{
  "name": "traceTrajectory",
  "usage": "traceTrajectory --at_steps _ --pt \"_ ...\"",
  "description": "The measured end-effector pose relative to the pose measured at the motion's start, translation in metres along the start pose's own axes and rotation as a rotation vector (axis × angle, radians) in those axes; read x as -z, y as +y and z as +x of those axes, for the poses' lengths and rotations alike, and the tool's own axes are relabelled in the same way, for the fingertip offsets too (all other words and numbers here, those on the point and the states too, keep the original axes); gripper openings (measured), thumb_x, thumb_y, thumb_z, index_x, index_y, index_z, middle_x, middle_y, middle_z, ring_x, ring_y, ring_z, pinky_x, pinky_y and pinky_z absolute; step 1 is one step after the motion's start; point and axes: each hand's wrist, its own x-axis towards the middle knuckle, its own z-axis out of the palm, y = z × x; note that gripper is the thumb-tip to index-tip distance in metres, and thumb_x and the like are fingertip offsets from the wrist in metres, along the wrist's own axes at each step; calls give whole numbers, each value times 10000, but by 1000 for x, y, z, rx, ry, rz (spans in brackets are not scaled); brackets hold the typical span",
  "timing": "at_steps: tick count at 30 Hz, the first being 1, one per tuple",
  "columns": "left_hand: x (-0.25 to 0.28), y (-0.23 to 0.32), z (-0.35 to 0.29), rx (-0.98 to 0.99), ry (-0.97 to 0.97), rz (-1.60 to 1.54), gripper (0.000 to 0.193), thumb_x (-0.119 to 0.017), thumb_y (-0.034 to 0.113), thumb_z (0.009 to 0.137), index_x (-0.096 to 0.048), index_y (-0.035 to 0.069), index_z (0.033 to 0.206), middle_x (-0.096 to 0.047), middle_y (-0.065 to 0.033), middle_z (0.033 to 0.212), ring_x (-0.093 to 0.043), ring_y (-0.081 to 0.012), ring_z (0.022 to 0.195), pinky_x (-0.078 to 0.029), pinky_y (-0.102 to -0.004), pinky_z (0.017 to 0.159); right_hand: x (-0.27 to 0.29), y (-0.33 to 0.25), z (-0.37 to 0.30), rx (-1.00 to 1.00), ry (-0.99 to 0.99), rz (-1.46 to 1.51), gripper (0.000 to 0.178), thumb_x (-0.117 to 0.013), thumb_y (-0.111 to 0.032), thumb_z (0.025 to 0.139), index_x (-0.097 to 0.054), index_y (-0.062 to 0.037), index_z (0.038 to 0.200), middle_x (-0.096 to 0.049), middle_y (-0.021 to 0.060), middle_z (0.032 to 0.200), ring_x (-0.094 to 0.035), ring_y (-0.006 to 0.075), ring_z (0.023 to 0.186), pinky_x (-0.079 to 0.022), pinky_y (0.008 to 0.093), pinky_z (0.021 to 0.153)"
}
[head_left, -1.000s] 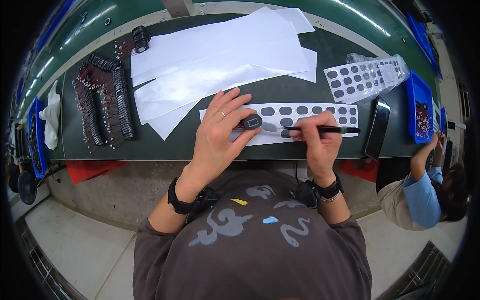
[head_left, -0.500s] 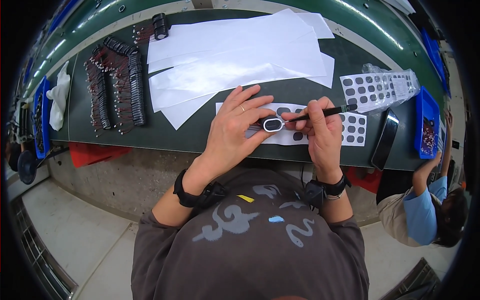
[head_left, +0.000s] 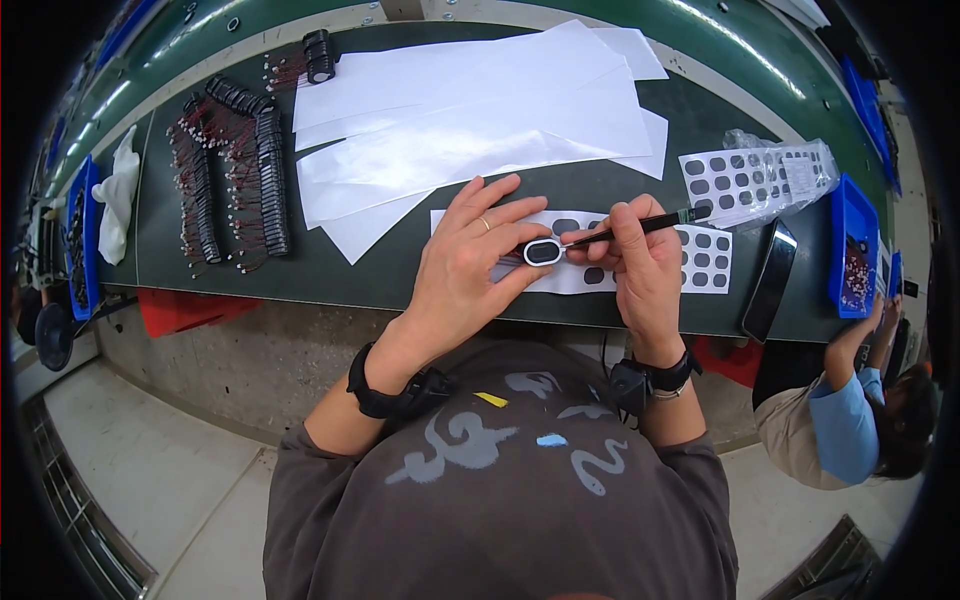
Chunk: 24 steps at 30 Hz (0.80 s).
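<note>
Between the thumb and fingers of my left hand (head_left: 466, 258) is a small oval speaker (head_left: 543, 252), black in the middle with a white rim, its face turned up. My right hand (head_left: 645, 265) is closed round a pair of black tweezers (head_left: 640, 226), whose tips touch or nearly touch the speaker's right edge. Under both hands lies a white sticker sheet (head_left: 710, 262) with rows of dark rounded pads, partly covered by my fingers.
Stacked speakers (head_left: 272, 180) with red wires stand in rows at the left. White paper sheets (head_left: 470, 110) spread across the back. On the right are a bagged sticker sheet (head_left: 750, 175), a black phone (head_left: 770, 280) and a blue bin (head_left: 853, 235); a co-worker (head_left: 845, 420) sits beyond.
The speaker and the tweezer tips have shifted very slightly left. Both hands keep their grips. At the right, the co-worker's arms have moved a little.
</note>
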Motion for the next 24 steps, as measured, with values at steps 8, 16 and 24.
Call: traceTrajectory --at_steps 8,16,24 --pt "0 0 0 -4 -3 -6 300 -791 139 739 -711 78 1021 -660 -61 1230 -505 -290 1294 -312 -476 1138 -1 0 -1 9 16 -39 237 -516 -242 1027 -463 -59 885 -576 51 727 -714 227 846 -603 300 690" --pt "1 -1 0 -27 -23 33 296 -783 175 757 -698 64 1018 -649 -72 1230 -493 -306 1292 -320 -488 1128 -2 1 0 27 0 -18 233 -515 -228 1027 -458 -54 883 -585 58 725 -715 223 841 -603 304 694" --pt "2 3 1 -9 -8 -5 337 -794 222 758 -708 75 1048 -652 -76 1228 -500 -308 1289 -314 -489 1133 -1 0 -2 27 15 -57 234 -510 -224 1029 -459 -57 873 -594 62 733 -716 217 838 -602 298 699"
